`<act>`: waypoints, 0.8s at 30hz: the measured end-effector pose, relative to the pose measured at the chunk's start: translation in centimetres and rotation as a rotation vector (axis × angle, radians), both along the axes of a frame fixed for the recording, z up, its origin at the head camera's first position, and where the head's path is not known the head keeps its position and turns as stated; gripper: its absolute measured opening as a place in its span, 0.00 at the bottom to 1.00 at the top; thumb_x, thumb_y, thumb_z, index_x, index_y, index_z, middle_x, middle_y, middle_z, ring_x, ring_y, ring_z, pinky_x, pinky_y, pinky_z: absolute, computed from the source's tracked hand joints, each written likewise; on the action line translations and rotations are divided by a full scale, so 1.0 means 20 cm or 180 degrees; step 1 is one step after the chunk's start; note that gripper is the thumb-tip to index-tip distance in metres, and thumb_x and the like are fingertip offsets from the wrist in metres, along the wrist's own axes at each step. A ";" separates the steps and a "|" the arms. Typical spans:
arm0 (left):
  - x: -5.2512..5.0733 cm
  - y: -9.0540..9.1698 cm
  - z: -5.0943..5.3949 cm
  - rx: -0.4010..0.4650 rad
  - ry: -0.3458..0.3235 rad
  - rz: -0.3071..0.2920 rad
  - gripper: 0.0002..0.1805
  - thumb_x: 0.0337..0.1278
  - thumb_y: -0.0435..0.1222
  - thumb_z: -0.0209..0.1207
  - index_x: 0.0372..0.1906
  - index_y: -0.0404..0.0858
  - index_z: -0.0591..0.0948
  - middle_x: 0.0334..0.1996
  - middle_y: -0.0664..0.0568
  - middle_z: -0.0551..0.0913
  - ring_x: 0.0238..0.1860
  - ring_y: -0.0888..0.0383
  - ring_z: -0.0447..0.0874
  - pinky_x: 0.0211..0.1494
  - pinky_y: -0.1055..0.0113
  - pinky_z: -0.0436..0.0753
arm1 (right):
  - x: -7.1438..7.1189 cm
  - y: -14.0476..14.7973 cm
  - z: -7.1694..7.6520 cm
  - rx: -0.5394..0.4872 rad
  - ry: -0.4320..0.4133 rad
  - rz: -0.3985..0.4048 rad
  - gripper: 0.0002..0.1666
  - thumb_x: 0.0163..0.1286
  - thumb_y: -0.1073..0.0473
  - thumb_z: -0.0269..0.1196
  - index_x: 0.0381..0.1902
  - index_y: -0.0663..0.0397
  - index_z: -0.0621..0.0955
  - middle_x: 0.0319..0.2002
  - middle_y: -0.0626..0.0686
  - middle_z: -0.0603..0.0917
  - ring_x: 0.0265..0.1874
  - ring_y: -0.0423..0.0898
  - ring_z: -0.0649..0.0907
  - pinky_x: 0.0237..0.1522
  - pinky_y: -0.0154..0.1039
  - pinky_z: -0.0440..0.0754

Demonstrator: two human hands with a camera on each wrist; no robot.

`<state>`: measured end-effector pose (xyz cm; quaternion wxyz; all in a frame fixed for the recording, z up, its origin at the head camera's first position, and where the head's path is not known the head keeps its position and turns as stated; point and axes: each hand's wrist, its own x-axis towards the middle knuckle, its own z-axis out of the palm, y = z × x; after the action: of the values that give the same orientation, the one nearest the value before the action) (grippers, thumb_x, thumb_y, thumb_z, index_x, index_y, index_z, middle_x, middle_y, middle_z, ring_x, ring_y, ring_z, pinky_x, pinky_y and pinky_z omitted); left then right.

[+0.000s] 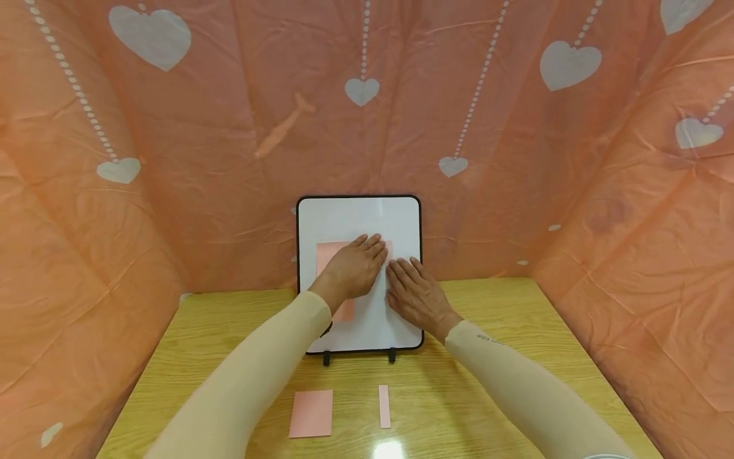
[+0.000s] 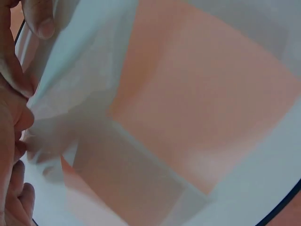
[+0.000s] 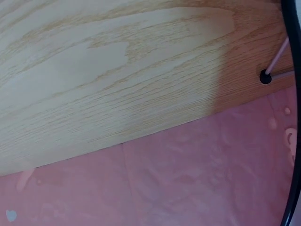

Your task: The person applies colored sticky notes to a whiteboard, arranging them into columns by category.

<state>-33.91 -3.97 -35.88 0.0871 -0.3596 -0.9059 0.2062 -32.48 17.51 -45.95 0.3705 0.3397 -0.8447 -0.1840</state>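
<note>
A white board with a black rim stands nearly upright. On its face is a pink paper, partly covered by my left hand; it also shows in the left wrist view as a broad pink sheet. My left hand's fingers lie straight against the board, beside a narrow pale pink strip mostly hidden by the fingertips. Just to the right and lower, my right hand rests on the board with straight fingers. Fingers crowd the left edge of the left wrist view.
Black stand feet hold the board on the wood-grain table. Nearer me lie a pink paper rectangle and a narrow pink strip. Behind rises a pink curtain with white hearts. The right wrist view shows tabletop, curtain and the board's rim.
</note>
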 end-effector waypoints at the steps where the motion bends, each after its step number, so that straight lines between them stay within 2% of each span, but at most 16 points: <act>1: 0.00 0.00 0.00 0.0023 0.0001 -0.0016 0.31 0.87 0.45 0.40 0.84 0.38 0.60 0.84 0.48 0.58 0.86 0.50 0.49 0.89 0.54 0.50 | 0.00 0.00 0.00 -0.0019 0.0001 0.0010 0.35 0.86 0.44 0.43 0.77 0.61 0.71 0.75 0.57 0.75 0.76 0.54 0.74 0.81 0.52 0.65; 6: 0.00 0.02 -0.01 0.0002 0.0041 -0.0094 0.32 0.87 0.46 0.41 0.85 0.39 0.57 0.85 0.50 0.54 0.87 0.52 0.47 0.89 0.54 0.49 | 0.00 -0.01 0.00 -0.0088 0.0000 0.0038 0.36 0.86 0.44 0.42 0.78 0.61 0.70 0.76 0.57 0.74 0.77 0.52 0.73 0.82 0.51 0.65; 13: -0.02 0.03 -0.02 -0.0054 0.0052 -0.0093 0.32 0.87 0.47 0.40 0.85 0.40 0.56 0.86 0.50 0.53 0.87 0.52 0.46 0.89 0.55 0.48 | 0.00 -0.01 -0.01 -0.0055 -0.0010 0.0001 0.36 0.86 0.44 0.41 0.79 0.61 0.69 0.76 0.57 0.74 0.77 0.53 0.73 0.82 0.52 0.65; 24: -0.01 -0.04 -0.03 -0.0087 0.0083 -0.0051 0.32 0.87 0.46 0.41 0.85 0.40 0.57 0.85 0.50 0.55 0.87 0.52 0.46 0.89 0.54 0.48 | 0.00 0.00 -0.01 -0.0065 -0.0007 0.0008 0.36 0.84 0.43 0.48 0.77 0.62 0.72 0.75 0.58 0.76 0.75 0.54 0.74 0.82 0.52 0.64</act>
<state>-34.21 -4.80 -36.44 0.0957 -0.3653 -0.8989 0.2225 -32.44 17.52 -46.24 0.3732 0.3372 -0.8465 -0.1746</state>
